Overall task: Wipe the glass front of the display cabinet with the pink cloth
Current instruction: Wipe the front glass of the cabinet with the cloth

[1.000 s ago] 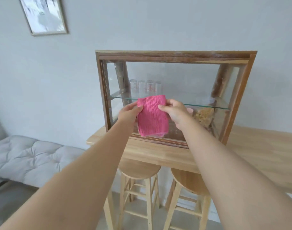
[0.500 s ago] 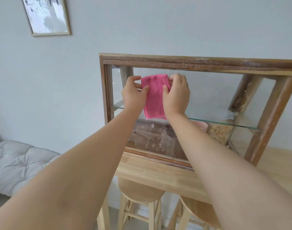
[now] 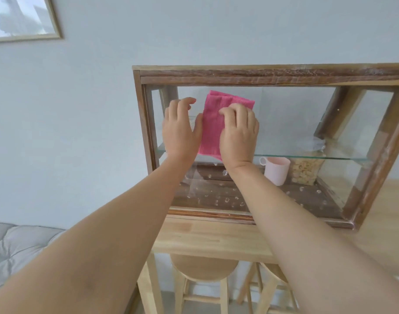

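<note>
Cloth's up now — pink cloth [image 3: 213,123] went from mid-air to flat on the display cabinet [image 3: 271,73] glass, right hand [image 3: 238,132] pressing it open-palmed, left hand [image 3: 179,130] open beside — so wiping's starting.

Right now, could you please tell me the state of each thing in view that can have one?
Pink cloth: folded, pressed flat on the upper glass.
Right hand: flat on the cloth.
Left hand: open, at the cloth's left edge.
Glass front: closed, water droplets on the lower part.
Pink cup: upright, inside the cabinet under the glass shelf.
Jar: upright, filled, beside the cup.
</note>
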